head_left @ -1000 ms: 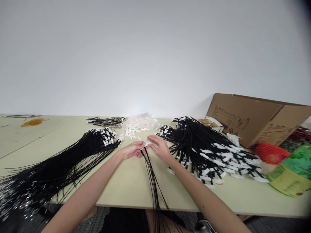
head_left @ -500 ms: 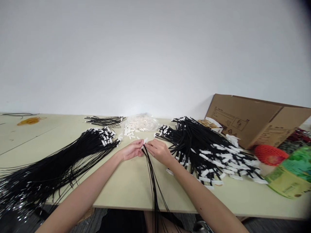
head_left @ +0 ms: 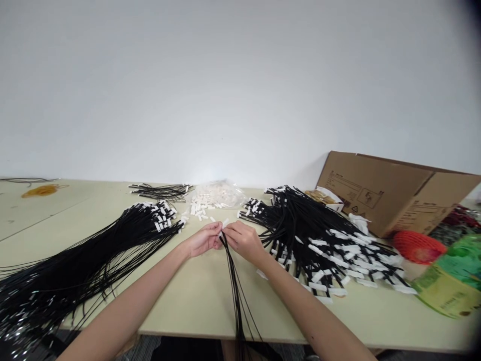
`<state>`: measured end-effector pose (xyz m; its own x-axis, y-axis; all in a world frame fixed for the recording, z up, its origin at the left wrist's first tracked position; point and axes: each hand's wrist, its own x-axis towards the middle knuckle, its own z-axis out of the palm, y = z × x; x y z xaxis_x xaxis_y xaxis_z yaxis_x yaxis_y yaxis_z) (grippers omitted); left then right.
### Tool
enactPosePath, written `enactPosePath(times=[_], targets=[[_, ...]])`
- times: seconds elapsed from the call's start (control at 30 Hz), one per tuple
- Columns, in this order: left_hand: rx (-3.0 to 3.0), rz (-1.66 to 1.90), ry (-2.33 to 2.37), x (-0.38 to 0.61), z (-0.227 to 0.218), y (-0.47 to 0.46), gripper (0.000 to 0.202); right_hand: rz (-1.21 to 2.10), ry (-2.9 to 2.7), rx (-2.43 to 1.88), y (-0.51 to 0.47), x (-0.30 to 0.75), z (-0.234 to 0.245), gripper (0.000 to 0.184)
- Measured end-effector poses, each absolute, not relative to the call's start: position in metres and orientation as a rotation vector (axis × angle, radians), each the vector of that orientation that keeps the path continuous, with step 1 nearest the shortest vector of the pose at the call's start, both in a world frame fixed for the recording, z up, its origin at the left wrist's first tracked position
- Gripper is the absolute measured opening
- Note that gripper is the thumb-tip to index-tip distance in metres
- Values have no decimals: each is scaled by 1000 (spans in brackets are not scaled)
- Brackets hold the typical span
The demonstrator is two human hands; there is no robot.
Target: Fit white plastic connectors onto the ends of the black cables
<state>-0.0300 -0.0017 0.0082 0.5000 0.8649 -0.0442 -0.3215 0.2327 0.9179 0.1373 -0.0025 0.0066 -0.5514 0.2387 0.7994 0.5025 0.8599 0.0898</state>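
My left hand (head_left: 205, 239) and my right hand (head_left: 243, 240) meet above the middle of the table, fingertips pinched together. Between them pokes up a small white plastic connector (head_left: 225, 222), gripped by my left thumb and fingers. My right fingers are closed at the top end of a thin bundle of black cables (head_left: 233, 281), which hangs from the hands over the table's front edge. Fingers hide whether a cable end sits inside the connector. Just beyond the hands lie loose white connectors (head_left: 202, 214) and a clear plastic bag (head_left: 229, 193) full of them.
Left lies a large pile of black cables (head_left: 108, 240); behind it, a smaller bunch (head_left: 161, 191). On the right spreads another cable pile (head_left: 300, 225) with white ends. Farther right stand a cardboard box (head_left: 368, 195), red netting (head_left: 419, 245) and a green-yellow container (head_left: 451, 286).
The whole scene sits slightly lower as the camera view shifts. Both hands stay together at the white connector, with barely any movement of the fingers.
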Motion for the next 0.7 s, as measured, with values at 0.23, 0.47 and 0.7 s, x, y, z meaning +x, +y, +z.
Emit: enactPosePath(times=[0.23, 0.47, 0.7], targets=[[1005, 1000, 690, -27, 5, 0, 24, -263, -2143, -532, 4, 139, 9, 17], [984, 965, 660, -24, 5, -4, 24, -408, -2212, -565, 5, 141, 5, 15], [979, 947, 642, -24, 4, -4, 25, -615, -2244, -573, 0, 140, 10, 18]])
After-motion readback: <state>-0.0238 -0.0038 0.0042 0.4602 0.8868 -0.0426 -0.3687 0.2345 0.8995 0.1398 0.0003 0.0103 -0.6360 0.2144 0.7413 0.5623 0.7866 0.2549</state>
